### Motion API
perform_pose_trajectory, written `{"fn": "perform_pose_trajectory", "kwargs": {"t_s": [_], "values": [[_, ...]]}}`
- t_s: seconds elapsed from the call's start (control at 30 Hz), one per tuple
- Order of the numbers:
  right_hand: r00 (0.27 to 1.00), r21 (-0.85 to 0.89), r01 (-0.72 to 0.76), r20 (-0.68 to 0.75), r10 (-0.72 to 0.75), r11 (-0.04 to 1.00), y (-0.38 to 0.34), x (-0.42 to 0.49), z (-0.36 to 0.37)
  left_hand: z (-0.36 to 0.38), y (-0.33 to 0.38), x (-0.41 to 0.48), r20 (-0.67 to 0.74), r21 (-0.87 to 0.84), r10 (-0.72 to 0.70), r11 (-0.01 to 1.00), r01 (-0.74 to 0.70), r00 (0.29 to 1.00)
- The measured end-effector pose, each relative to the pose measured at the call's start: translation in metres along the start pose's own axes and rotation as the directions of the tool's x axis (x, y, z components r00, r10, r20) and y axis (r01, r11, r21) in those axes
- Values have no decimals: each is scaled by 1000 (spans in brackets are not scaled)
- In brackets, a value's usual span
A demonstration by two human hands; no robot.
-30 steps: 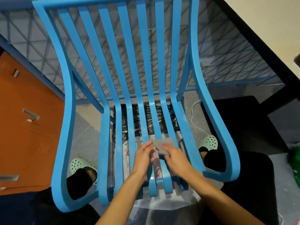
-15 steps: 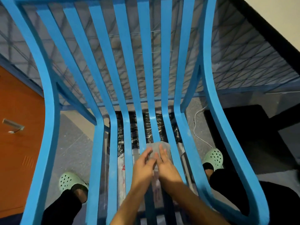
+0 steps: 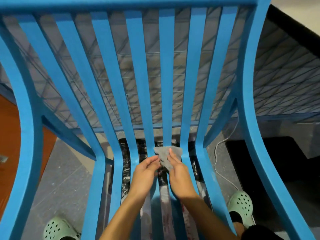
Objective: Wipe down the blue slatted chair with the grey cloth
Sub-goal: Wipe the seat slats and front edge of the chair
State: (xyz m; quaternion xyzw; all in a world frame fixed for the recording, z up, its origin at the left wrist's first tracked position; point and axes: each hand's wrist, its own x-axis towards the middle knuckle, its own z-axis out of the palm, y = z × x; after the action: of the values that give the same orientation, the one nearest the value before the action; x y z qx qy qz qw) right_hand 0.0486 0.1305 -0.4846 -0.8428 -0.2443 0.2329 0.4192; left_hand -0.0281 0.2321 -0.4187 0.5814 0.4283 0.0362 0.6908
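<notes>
**Q:** Position, left to right?
**A:** On the blue slatted chair (image 3: 110,84), the left hand (image 3: 145,172), fingers curled, sits at seven o'clock of the grey cloth (image 3: 166,155); contact unclear. The cloth lies on the centre slats at the seat bend.
**Q:** Right hand?
**A:** The right hand (image 3: 180,174), at five o'clock, grips it.

I see the right hand (image 3: 181,177) hiding part of the grey cloth (image 3: 161,152); the left hand's (image 3: 144,173) grip is unclear.

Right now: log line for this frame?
step: wiping; grey cloth: on blue chair, middle slats; right hand: holds cloth; left hand: at cloth edge, grip unclear
</notes>
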Motion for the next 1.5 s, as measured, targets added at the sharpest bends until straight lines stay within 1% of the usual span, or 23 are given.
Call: {"fn": "perform_pose_trajectory", "kwargs": {"t_s": [0.07, 0.13, 0.27, 0.33, 0.4, 0.47, 0.5, 0.57, 0.63, 0.7, 0.73, 0.8, 0.83, 0.87, 0.9, 1.0, 1.07, 1.13, 1.23, 1.27, 1.33, 1.43, 1.5], "values": [[996, 301, -9, -87, 37, 954, -19, 2, -18, 4, 6, 0, 4, -8, 48, 999, -48, 999], [995, 494, 11, -95, 41, 869, -47, 0, -36, 10, 18, -7, 40, -22, 123, 992, -122, 992], [988, 610, 96, -157, 1, 787, -91, 1, -58, 21, 52, -19, 88, 14, 298, 954, -300, 951], [979, 653, 130, -202, 6, 746, -111, 1, -72, 23, 70, -24, 49, 146, 461, 875, -462, 886], [977, 675, 170, -210, -34, 718, -126, 0, -86, 23, 82, -33, 8, 289, 614, 754, -590, 789], [985, 704, 166, -153, -81, 690, -138, 1, -101, 22, 91, -39, -30, 359, 721, 654, -666, 692], [989, 722, 148, -117, -92, 676, -143, 3, -108, 19, 96, -38, -39, 390, 783, 585, -712, 621], [991, 743, 128, -65, -119, 657, -156, 7, -125, 11, 115, -34, -11, 449, 896, 402, -798, 445], [980, 707, 192, -98, -174, 680, -169, 12, -141, 2, 145, -28, 66, 471, 959, 213, -856, 275], [964, 658, 264, -180, -193, 705, -179, 18, -156, -4, 183, -26, 177, 520, 977, 10, -854, 119], [959, 652, 283, -219, -182, 703, -183, 21, -162, -6, 202, -25, 229, 548, 972, -82, -833, 55], [953, 660, 290, -263, -149, 693, -189, 26, -171, -7, 242, -24, 299, 598, 953, -223, -770, -44], [951, 658, 291, -277, -136, 695, -191, 29, -174, -7, 262, -22, 329, 620, 941, -278, -733, -79], [947, 642, 296, -292, -131, 707, -191, 32, -176, -6, 278, -17, 359, 639, 928, -319, -700, -95], [940, 612, 307, -314, -132, 729, -189, 35, -177, -5, 291, -11, 395, 650, 914, -349, -676, -92], [910, 460, 335, -386, -154, 822, -183, 46, -177, -1, 302, 13, 484, 662, 874, -389, -640, -31], [891, 329, 331, -418, -178, 884, -180, 53, -178, -2, 295, 21, 477, 690, 879, -369, -623, 8], [858, 168, 327, -466, -217, 930, -178, 60, -180, -1, 286, 27, 431, 698, 902, -326, -638, 11], [826, 12, 319, -494, -272, 948, -180, 67, -180, 2, 266, 27, 427, 687, 902, -280, -671, 61], [834, 18, 315, -482, -268, 949, -182, 69, -180, 1, 260, 26, 436, 680, 897, -273, -681, 76], [873, 109, 313, -425, -240, 944, -191, 71, -181, -1, 263, 21, 433, 674, 898, -264, -690, 79], [896, 263, 313, -401, -191, 913, -196, 77, -184, 1, 287, 21, 377, 675, 926, -255, -693, 26], [905, 313, 294, -395, -158, 903, -191, 81, -185, 5, 293, 24, 379, 684, 925, -258, -683, 30]]}}
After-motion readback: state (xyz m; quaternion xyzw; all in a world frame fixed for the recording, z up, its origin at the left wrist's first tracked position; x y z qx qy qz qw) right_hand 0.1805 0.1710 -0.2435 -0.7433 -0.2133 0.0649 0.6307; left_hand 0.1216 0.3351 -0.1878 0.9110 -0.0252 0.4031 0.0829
